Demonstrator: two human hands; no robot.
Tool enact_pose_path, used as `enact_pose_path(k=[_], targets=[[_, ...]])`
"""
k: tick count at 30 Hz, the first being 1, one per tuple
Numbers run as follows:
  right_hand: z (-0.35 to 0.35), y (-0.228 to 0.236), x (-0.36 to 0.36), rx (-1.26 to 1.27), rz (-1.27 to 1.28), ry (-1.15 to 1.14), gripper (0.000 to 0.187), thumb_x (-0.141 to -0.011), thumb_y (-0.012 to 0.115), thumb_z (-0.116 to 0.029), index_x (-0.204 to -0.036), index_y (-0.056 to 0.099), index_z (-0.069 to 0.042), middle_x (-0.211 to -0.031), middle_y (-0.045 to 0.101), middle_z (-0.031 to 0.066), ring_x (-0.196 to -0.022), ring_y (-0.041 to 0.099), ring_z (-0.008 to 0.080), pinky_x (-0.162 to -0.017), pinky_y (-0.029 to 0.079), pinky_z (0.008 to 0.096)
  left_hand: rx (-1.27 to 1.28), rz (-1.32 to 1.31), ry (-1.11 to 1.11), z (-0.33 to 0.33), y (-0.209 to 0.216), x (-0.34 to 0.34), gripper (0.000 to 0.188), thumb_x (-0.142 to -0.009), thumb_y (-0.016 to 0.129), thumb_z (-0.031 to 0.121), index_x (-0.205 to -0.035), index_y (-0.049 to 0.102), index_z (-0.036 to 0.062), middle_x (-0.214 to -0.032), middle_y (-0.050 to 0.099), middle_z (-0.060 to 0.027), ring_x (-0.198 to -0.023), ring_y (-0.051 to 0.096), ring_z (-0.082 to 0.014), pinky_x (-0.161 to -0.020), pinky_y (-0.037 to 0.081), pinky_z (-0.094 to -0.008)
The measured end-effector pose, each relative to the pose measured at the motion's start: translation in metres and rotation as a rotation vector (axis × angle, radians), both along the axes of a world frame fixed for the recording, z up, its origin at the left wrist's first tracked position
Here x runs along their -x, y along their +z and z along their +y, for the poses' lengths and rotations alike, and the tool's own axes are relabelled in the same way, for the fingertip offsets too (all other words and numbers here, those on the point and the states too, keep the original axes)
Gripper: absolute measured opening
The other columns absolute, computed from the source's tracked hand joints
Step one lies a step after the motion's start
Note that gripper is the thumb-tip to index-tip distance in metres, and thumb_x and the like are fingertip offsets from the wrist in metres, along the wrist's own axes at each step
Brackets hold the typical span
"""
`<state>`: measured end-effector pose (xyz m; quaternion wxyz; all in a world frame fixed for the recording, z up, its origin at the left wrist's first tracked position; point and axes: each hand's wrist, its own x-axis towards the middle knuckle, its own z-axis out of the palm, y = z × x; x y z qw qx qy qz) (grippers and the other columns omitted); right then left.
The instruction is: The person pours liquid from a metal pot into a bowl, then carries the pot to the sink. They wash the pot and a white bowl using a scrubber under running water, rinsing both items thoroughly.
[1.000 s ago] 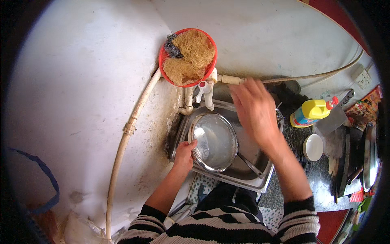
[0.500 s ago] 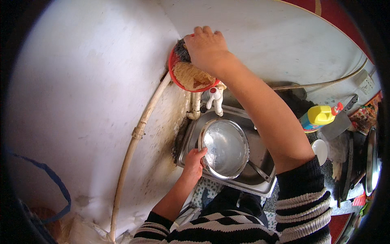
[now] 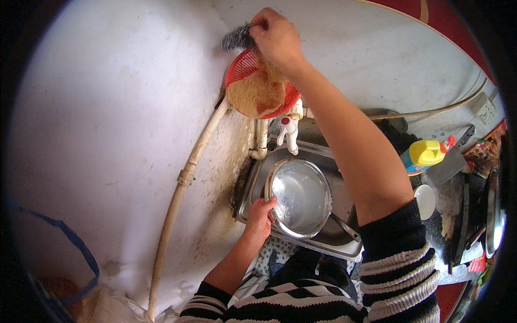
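Observation:
My right hand (image 3: 277, 39) is raised at the top, closed on a dark grey steel wool scrubber (image 3: 237, 39). Just below it, a red plastic basket (image 3: 245, 63) holds a tan fibrous scrubber (image 3: 250, 94); some tan strands rise toward the hand. Over the sink, my left hand (image 3: 259, 218) grips the left rim of a round metal basin (image 3: 301, 199), thumb on the rim and the other fingers hidden below. The basin's inside looks wet and shiny.
Beneath the basin lies the steel sink (image 3: 344, 204), with a metal handle (image 3: 346, 227) showing at its right. A white tap (image 3: 291, 134) stands behind. To the right are a yellow bottle (image 3: 425, 155) with a red cap, a white bowl (image 3: 424, 202) and a cleaver (image 3: 448, 164).
My right hand has risen from the red basket, lifting the steel wool scrubber out over its far rim. My left hand still holds the basin in nearly the same place.

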<state>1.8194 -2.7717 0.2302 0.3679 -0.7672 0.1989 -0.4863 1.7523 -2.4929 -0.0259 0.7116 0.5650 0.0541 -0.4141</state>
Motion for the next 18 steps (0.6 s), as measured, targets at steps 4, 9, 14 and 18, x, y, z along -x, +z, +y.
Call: enact_pose_path(k=[4, 9, 14, 18], targets=[[-0.001, 0.007, 0.007, -0.191, -0.262, 0.134, 0.01, -0.081, 0.057, -0.009, -0.09, 0.053, -0.007, -0.088, 0.061, 0.0106, -0.082, 0.057, 0.0243, -0.076, 0.044, 0.0312, -0.026, -0.025, -0.003, -0.002, 0.007, 0.003, 0.016, -0.079, 0.066, 0.014, -0.076, 0.052, 0.0068, -0.065, 0.057, -0.0009, -0.049, 0.05, -0.0079, -0.039, 0.035, -0.0203], [-0.024, 0.002, -0.009, -0.48, -0.842, 0.303, 0.007, -0.081, 0.052, -0.003, -0.088, 0.051, -0.005, -0.077, 0.053, 0.0039, -0.072, 0.05, 0.0154, -0.071, 0.042, 0.027, 0.0, 0.022, -0.034, -0.005, -0.009, -0.002, 0.014, -0.08, 0.065, 0.014, -0.075, 0.053, 0.007, -0.065, 0.057, -0.0011, -0.049, 0.05, -0.008, -0.04, 0.036, -0.0211], [-0.032, -0.001, -0.003, -0.813, -0.699, 0.388, 0.003, -0.085, 0.049, -0.007, -0.087, 0.05, -0.009, -0.077, 0.052, 0.0018, -0.076, 0.049, 0.0142, -0.071, 0.042, 0.0283, -0.005, 0.046, -0.008, -0.008, -0.006, 0.003, 0.015, -0.08, 0.064, 0.013, -0.075, 0.051, 0.0071, -0.064, 0.056, -0.0011, -0.049, 0.05, -0.0085, -0.04, 0.036, -0.0213], [-0.006, 0.016, 0.017, -0.954, -0.626, 0.509, 0.006, -0.086, 0.048, -0.009, -0.092, 0.05, -0.012, -0.083, 0.054, 0.0018, -0.081, 0.05, 0.0153, -0.072, 0.042, 0.0314, -0.005, 0.036, -0.005, -0.003, -0.007, 0.002, 0.016, -0.079, 0.065, 0.012, -0.076, 0.05, 0.006, -0.067, 0.057, -0.0022, -0.051, 0.051, -0.009, -0.042, 0.038, -0.0212]])
